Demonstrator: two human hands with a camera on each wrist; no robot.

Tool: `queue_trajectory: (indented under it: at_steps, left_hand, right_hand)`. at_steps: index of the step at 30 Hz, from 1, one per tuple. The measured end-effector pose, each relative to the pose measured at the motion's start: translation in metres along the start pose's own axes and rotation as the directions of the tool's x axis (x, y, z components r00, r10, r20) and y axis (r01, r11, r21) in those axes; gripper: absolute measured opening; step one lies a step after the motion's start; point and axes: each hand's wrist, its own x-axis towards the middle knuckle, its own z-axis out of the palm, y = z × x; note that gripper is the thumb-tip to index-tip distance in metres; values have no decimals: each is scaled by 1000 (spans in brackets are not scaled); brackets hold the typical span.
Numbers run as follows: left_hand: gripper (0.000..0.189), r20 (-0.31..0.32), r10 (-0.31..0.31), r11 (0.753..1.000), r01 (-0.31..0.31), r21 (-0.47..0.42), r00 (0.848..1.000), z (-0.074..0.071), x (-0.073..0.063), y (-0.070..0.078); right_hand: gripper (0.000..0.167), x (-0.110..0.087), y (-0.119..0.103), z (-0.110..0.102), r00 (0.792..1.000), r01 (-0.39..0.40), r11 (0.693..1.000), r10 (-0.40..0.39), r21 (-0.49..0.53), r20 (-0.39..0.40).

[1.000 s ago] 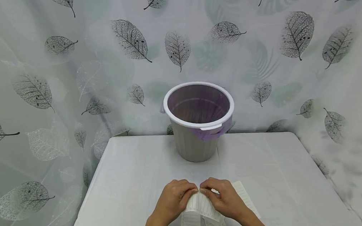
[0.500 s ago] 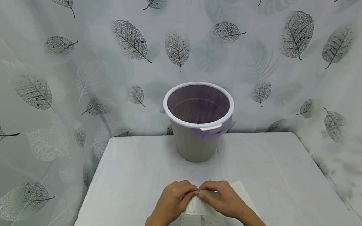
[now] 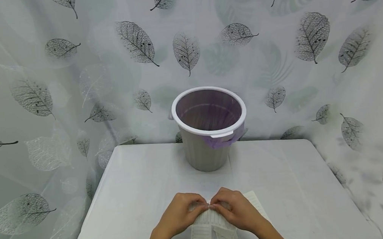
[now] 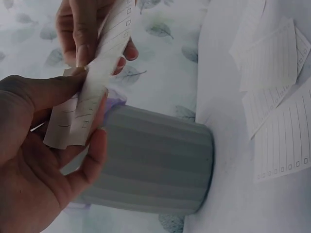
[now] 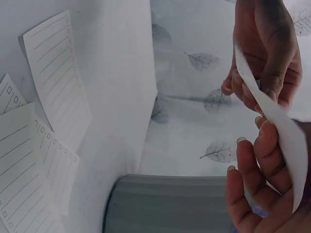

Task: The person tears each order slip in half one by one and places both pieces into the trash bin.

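Observation:
Both hands meet over a strip of white paper (image 3: 204,219) printed with lines and small checkboxes. My left hand (image 3: 177,216) pinches its top edge between thumb and fingers. Right beside it, thumb and fingertips of my right hand (image 3: 236,210) pinch the same edge. In the left wrist view the held paper (image 4: 90,109) is bent along a crease, with the left thumb lying over it. The right wrist view catches the paper (image 5: 286,131) nearly edge-on, curving past the right fingers. Fingertips hide where the two grips meet.
Several lined checklist sheets lie under and beside the hands, including one near sheet (image 3: 201,237), a small overlapping pile (image 3: 226,235) and one sheet (image 3: 256,203) at the right. A grey bin (image 3: 205,154) with a white rim and purple liner (image 3: 221,141) stands behind on the white table (image 3: 142,177).
The right part of the held paper tilted and showed pale half a second ago; its printed lines show again now. Both hands keep pinching the top edge, with only small finger shifts.

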Motion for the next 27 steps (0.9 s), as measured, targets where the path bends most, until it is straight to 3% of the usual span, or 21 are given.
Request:
queue_trajectory:
  at_steps: [6, 13, 27]
  left_hand:
    - [2, -5, 12, 1000, -12, 29, 1000, -1, 0, 1]
    - [9, -3, 1, 998, -1, 66, 1000, -1, 1, 3]
    - [15, -81, 40, 999, -41, -13, 996, 0, -1, 0]
  right_hand:
    - [5, 0, 0, -4, 999, -29, 997, 28, 68, 19]
    - [5, 1, -1, -5, 999, 30, 1000, -30, 9, 27]
    - [13, 1, 2, 1, 998, 32, 996, -28, 79, -54]
